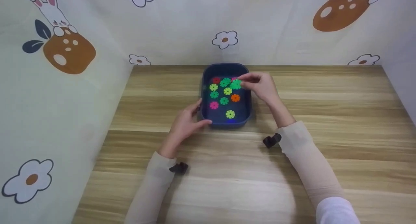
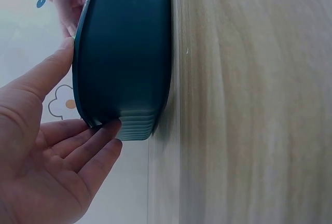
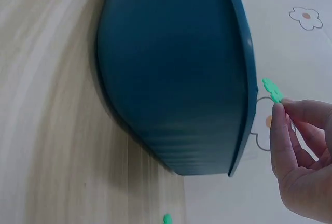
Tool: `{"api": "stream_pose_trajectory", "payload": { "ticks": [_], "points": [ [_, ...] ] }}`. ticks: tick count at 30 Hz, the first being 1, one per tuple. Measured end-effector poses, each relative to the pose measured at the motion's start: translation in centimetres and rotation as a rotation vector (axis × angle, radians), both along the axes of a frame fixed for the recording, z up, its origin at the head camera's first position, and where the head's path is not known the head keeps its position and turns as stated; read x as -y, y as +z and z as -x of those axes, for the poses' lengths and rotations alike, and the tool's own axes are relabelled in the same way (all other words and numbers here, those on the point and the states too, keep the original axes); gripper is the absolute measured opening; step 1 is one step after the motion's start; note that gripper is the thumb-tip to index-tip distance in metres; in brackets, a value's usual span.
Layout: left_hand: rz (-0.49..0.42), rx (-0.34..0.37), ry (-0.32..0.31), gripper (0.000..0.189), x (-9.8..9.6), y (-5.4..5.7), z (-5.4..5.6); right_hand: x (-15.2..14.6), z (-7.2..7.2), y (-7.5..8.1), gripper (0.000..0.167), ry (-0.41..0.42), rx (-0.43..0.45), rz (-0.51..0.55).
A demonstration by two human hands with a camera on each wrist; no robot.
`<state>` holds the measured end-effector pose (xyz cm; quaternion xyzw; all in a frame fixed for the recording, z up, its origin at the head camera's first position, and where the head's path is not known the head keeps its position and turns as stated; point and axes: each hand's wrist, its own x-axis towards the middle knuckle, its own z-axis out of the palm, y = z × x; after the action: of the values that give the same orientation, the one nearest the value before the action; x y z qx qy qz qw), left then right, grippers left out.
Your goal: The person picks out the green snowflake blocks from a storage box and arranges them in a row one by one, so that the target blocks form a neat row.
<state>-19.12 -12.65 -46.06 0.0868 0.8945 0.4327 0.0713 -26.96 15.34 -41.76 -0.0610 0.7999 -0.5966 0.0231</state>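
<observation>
A dark blue tub (image 1: 226, 123) stands on the wooden table. Inside it lie several notched snowflake discs, among them yellow ones (image 1: 230, 114), a pink one (image 1: 214, 105), an orange one (image 1: 235, 98) and a red one (image 1: 216, 80). My right hand (image 1: 262, 87), at the tub's far right rim, pinches a bright green snowflake disc (image 3: 273, 90) between thumb and fingertips. That disc is above the rim in the right wrist view. My left hand (image 1: 186, 121) rests at the near left corner, thumb at the near rim, nearly straight fingers (image 2: 96, 154) against the outer side wall.
Behind the table hangs a pale cloth (image 1: 182, 29) printed with flowers and rabbits. The wooden tabletop (image 1: 224, 172) runs around the tub. A small green piece (image 3: 167, 219) shows at the bottom edge of the right wrist view. A black clip sits on each sleeve.
</observation>
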Motion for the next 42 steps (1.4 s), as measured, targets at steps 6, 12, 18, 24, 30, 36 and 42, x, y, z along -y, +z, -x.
{"api": "stream_pose_trajectory", "payload": {
  "ticks": [6,12,18,24,30,36,42],
  "points": [
    [0.0,0.007,0.003,0.089,0.1,0.0,-0.3,-1.5,-0.2,0.0,0.025,-0.023,-0.003,0.037],
    [0.006,0.014,0.002,0.09,0.0,0.1,-0.3,-3.3,-0.1,-0.5,0.027,-0.072,-0.019,0.086],
    [0.015,0.0,0.009,0.089,0.0,0.1,-0.2,-5.2,0.3,-1.2,0.029,-0.124,-0.019,0.113],
    [0.027,0.012,0.008,0.089,0.0,0.2,-0.3,-6.9,0.1,-1.2,0.028,-0.182,0.028,0.128],
    [0.027,-0.003,-0.004,0.09,0.0,0.2,-0.1,-8.3,-0.3,-1.0,0.027,-0.212,0.088,0.176],
    [0.014,-0.015,-0.015,0.089,-0.1,0.1,-0.1,-10.3,0.3,-2.8,0.027,-0.242,0.121,0.151],
    [0.014,-0.008,-0.01,0.089,-0.1,0.2,-0.1,-11.6,0.4,-3.8,0.029,-0.252,0.129,-0.016]
  ]
}}
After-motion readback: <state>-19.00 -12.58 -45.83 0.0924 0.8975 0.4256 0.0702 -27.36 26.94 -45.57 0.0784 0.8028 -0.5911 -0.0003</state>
